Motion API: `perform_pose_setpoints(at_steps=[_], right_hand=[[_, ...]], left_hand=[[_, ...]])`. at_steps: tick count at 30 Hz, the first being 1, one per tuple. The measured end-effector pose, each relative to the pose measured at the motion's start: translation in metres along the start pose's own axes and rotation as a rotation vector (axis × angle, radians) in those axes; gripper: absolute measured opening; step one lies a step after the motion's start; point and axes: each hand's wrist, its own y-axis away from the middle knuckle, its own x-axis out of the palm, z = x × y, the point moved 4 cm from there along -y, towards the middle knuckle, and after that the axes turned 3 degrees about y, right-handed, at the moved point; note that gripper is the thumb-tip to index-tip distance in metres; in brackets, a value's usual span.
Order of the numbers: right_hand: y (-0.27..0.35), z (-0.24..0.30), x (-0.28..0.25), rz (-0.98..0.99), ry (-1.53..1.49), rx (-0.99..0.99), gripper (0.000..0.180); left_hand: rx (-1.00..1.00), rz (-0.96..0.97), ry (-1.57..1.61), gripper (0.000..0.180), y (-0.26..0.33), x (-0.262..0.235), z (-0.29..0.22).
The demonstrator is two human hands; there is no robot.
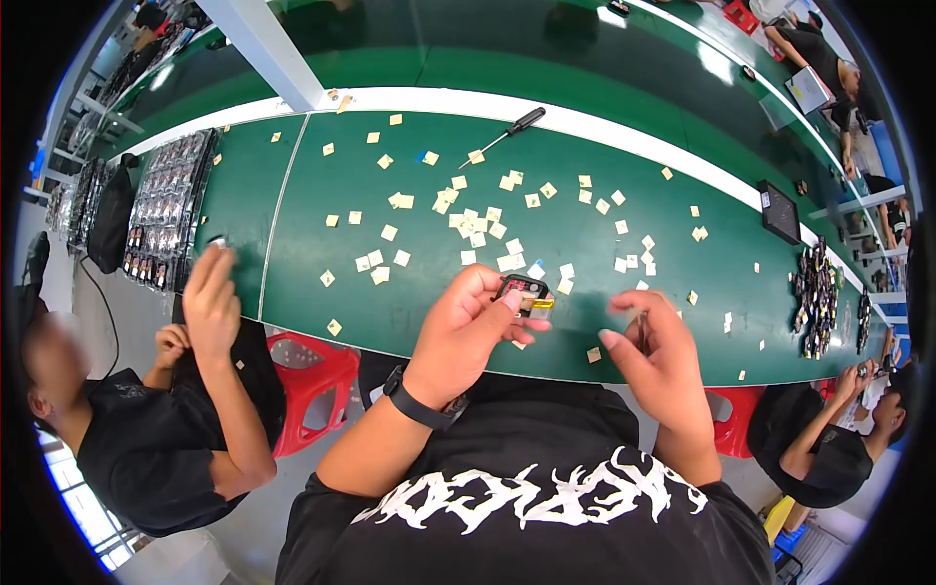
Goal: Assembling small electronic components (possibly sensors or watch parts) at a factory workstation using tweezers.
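Observation:
My left hand (461, 327) grips a small black electronic device (526, 294) just above the near edge of the green table. The casing looks uncovered, with reddish parts inside and a yellow strip along one side. My thumb presses on its near face. To the right, apart from the device, my right hand (658, 351) hovers with thumb and forefinger spread and the other fingers curled. Slight blur covers its fingertips, and the palm is hidden. Many small pale-yellow paper squares (471, 214) lie scattered beyond both hands.
A dark-handled screwdriver (526, 120) lies near the far edge. Trays of packed parts (174, 210) stand at left; a black tray (779, 213) and a heap of small devices (815, 300) are at right. Co-workers sit on both sides, one reaching over the table at left (212, 302).

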Motion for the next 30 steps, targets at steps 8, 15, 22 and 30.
perform_pose_setpoints(at_steps=[8,15,22,30], right_hand=[[0.05,-0.018,0.047,0.559,-0.881,0.398,0.031],[0.029,-0.011,0.052,0.463,-0.786,0.426,0.039],[0.002,-0.012,0.068,0.346,-0.988,0.657,0.06],[-0.003,-0.016,0.066,0.312,-0.994,0.619,0.063]], left_hand=[[0.303,0.018,-0.347,0.011,-0.004,-0.002,-0.002],[0.214,-0.173,-0.373,0.016,0.001,-0.006,-0.003],[0.28,-0.153,-0.179,0.027,0.002,-0.004,-0.002],[0.308,-0.152,-0.208,0.032,0.003,-0.004,0.0]])
